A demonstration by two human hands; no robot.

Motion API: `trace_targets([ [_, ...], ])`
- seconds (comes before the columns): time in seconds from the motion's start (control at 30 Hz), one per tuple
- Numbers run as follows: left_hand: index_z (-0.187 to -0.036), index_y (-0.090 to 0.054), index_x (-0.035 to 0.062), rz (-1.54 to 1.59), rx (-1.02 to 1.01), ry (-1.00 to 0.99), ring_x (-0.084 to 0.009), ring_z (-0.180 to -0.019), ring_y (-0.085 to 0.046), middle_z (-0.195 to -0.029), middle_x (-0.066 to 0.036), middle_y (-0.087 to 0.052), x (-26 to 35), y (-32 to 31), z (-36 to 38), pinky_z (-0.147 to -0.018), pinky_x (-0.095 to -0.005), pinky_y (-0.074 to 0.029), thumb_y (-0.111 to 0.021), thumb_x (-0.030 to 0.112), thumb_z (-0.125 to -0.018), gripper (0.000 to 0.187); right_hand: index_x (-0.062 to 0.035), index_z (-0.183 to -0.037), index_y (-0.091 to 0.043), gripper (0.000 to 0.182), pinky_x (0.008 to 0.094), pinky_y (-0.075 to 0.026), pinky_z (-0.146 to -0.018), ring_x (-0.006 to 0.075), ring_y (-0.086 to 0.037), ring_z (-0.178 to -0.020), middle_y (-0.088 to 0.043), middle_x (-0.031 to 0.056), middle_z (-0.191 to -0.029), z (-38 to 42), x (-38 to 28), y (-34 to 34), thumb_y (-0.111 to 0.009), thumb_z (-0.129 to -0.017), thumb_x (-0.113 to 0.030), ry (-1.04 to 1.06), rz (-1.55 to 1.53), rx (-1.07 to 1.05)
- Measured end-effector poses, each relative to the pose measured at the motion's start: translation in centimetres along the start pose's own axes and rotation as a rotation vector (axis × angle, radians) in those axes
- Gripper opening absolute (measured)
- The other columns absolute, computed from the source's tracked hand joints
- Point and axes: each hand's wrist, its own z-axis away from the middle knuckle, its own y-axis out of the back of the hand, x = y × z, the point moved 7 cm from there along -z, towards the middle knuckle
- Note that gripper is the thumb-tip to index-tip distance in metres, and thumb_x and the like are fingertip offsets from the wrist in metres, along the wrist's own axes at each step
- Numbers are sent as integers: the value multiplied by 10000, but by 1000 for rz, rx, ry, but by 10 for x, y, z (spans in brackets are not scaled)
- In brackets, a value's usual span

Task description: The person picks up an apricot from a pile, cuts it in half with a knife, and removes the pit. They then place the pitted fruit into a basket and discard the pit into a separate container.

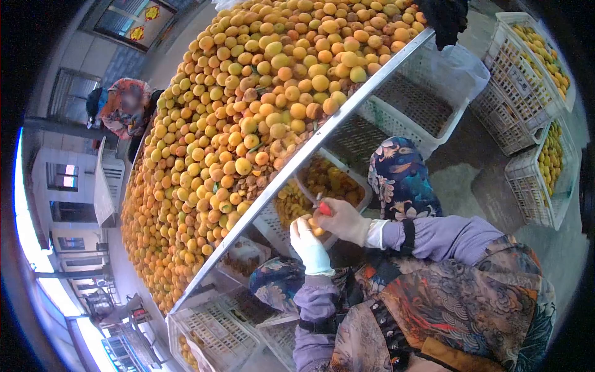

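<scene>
Both of my hands are gloved and close together just in front of the table's metal edge. My left hand is closed on a yellow-orange fruit. In my right hand is a knife with a red handle, its thin curved blade pointing up and to the left. The fingertips of my right hand are beside the fruit. Below the hands, a white crate holds cut yellow-orange fruit pieces. A large heap of whole fruit lies beyond the metal edge.
Stacked white crates of fruit stand at the right. An empty-looking crate is near my knee. More crates sit at the lower left. Another person is at the heap's far side. Dark cloth hangs over the upper table corner.
</scene>
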Motion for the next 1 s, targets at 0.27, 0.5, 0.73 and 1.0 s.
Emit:
trace_targets([
  [0.27,-959,-522,15,341,72,266,-79,-429,-421,-611,-30,-498,3,40,-10,-482,-211,-445,-463,189,-921,188,-32,-912,-545,295,278,-428,-597,121,-481,-623,-538,33,-685,-17,-34,15,-634,-814,-296,-25,164,-27],
  [0.5,-955,-548,10,198,175,106,-73,-493,-456,-636,-27,-527,35,104,-34,-478,-198,-399,-468,143,-912,161,-32,-934,-545,237,223,-404,-583,56,-446,-640,-497,-31,-699,-24,-41,14,-630,-839,-232,-51,-120,-64],
  [0.73,-922,-531,11,-126,339,-136,-71,-514,-451,-709,-24,-523,36,177,-104,-485,-196,-383,-489,88,-894,93,-28,-987,-536,287,251,-414,-586,94,-463,-635,-520,21,-693,-25,-71,22,-629,-831,-250,8,136,-117],
  [1.0,-1145,-550,32,-784,306,-133,-253,-1044,-552,-1126,-129,-575,-3,225,-161,-892,-345,-435,-619,209,-796,397,-48,-978,-551,256,274,-409,-560,115,-473,-605,-506,27,-652,-31,-80,28,-615,-836,-251,41,191,-173],
])
